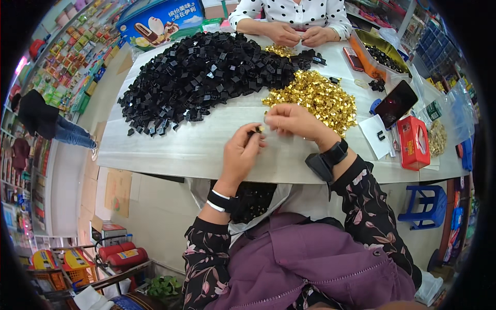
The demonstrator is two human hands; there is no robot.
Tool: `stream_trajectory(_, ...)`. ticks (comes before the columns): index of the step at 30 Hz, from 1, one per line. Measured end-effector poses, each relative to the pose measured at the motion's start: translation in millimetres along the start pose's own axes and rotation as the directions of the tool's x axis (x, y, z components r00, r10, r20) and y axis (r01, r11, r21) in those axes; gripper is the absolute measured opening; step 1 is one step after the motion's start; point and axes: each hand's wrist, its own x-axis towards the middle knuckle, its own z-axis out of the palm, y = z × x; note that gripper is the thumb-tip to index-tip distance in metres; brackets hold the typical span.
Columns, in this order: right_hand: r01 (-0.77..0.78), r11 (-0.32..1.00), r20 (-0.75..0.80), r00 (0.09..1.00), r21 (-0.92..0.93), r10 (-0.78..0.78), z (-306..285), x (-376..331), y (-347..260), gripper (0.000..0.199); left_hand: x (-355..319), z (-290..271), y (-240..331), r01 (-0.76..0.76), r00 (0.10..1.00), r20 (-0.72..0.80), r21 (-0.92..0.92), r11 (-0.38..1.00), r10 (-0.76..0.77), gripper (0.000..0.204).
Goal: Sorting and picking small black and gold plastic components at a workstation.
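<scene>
Over the near middle of the table, my left hand pinches a small black plastic piece between thumb and fingers. A glint of gold shows at that piece. Just to its right, my right hand has thumb and fingertips pressed together close to the piece; whatever they grip is too small to tell. Beyond my right hand lies a heap of small shiny gold metal pieces. A much larger heap of black plastic pieces spreads over the far left of the table.
Across the table a person's hands work near a smaller gold heap. To the right are an orange box of black pieces, a propped phone and a red box. Below the table's edge hangs a bag holding dark pieces.
</scene>
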Motion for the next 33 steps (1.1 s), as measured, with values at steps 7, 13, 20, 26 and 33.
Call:
stream_trajectory(7,0.063,0.705,-0.266,0.899,-0.706,-0.347,3.4,18.5,17.3,0.02,2.3,-11.5,3.0,0.06,0.984,-0.155,-0.178,0.982,-0.088,0.022)
stream_trajectory(13,0.128,0.726,-0.202,0.915,-0.675,-0.349,0.4,17.0,24.2,0.021,2.2,-12.5,3.2,0.081,0.984,-0.143,-0.173,0.982,-0.107,0.023)
stream_trajectory(20,0.21,0.973,-0.139,0.971,0.094,-0.196,2.2,5.5,13.8,0.015,20.3,-26.7,23.4,0.279,0.915,-0.122,-0.498,0.821,-0.385,0.021)
stream_trajectory(26,0.229,0.966,-0.073,0.972,0.116,-0.222,10.3,5.1,16.9,0.016,88.3,-49.1,43.0,0.266,0.961,-0.167,0.362,0.893,-0.219,0.024)
stream_trajectory(33,0.301,0.952,-0.108,0.946,-0.056,-0.306,15.4,8.5,21.1,0.016,132.8,-44.0,12.4,-0.097,0.971,0.05,0.976,0.194,0.235,0.031)
